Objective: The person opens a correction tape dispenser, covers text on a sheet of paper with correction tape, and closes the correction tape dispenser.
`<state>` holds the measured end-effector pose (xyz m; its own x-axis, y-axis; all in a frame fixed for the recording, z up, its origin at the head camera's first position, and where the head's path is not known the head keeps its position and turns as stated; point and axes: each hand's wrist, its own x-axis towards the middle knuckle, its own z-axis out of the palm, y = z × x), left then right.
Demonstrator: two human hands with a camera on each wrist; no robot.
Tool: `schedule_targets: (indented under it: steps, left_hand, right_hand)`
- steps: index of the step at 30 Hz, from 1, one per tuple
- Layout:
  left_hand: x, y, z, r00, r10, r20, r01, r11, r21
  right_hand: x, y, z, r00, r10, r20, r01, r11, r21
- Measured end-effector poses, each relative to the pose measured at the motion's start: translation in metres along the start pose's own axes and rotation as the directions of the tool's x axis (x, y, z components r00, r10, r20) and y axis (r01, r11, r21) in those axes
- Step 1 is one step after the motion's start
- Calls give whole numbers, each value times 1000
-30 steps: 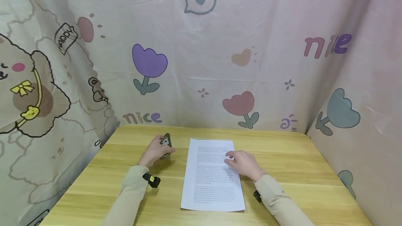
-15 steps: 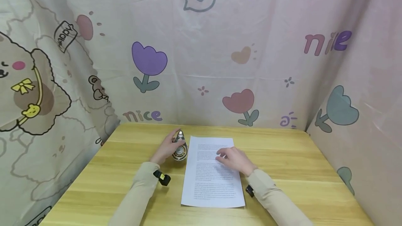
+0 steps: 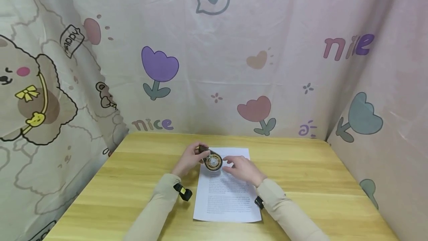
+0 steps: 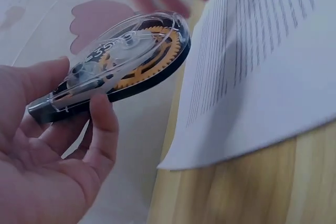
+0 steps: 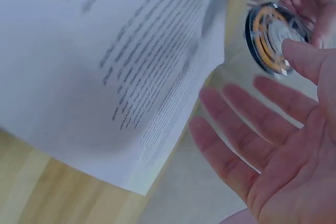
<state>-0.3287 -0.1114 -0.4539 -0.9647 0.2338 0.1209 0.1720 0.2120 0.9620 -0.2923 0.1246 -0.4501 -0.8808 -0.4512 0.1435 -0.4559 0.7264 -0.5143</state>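
Observation:
My left hand [image 3: 190,159] pinches a correction tape dispenser [image 3: 213,162] by its narrow end. Its clear case shows an orange toothed wheel, as the left wrist view makes plain on the correction tape [image 4: 142,59]. The dispenser is held up over the upper left part of a printed sheet of paper [image 3: 227,207]. Just right of its round end is my right hand [image 3: 245,168], fingers spread and relaxed, gripping nothing. In the right wrist view, the right thumb overlaps the dispenser; whether they touch I cannot tell.
The paper lies on a wooden table [image 3: 317,181]. A patterned curtain [image 3: 214,47] hangs behind the table and along both sides. Each wrist bears a small black camera [image 3: 183,192].
My left hand has carried the correction tape rightward from the table's left side to above the paper, turning it. The right hand has shifted left toward it.

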Motion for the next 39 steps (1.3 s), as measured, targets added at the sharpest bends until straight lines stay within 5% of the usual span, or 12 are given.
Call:
schedule_targets:
  steps: [6,11,14,19,21,24,28,39]
  left_hand:
    - [0,-1,13,999,-26,39,30,994,-105]
    - [2,2,17,995,-29,96,45,984,-170]
    - [1,4,17,994,-44,100,63,978,-196]
    - [0,9,17,996,-36,81,53,976,-210]
    - [1,10,16,996,-23,84,38,983,-181]
    - [1,10,15,996,-12,85,23,991,-133]
    - [1,12,15,996,-6,94,18,992,-124]
    - [-2,14,1,971,40,236,-24,997,-71]
  right_hand:
    - [2,0,5,999,21,-27,-20,998,51]
    - [5,1,3,994,64,-85,-37,957,287]
    - [7,0,3,987,149,-56,-100,857,505]
    - [10,-1,2,968,251,9,-164,603,780]
    - [11,-3,0,964,267,12,-159,537,829]
    - [13,-5,-2,961,277,2,-143,489,861]
    - [14,-4,-2,963,270,1,-137,486,863]
    - [11,-1,-5,986,166,15,-110,580,807]
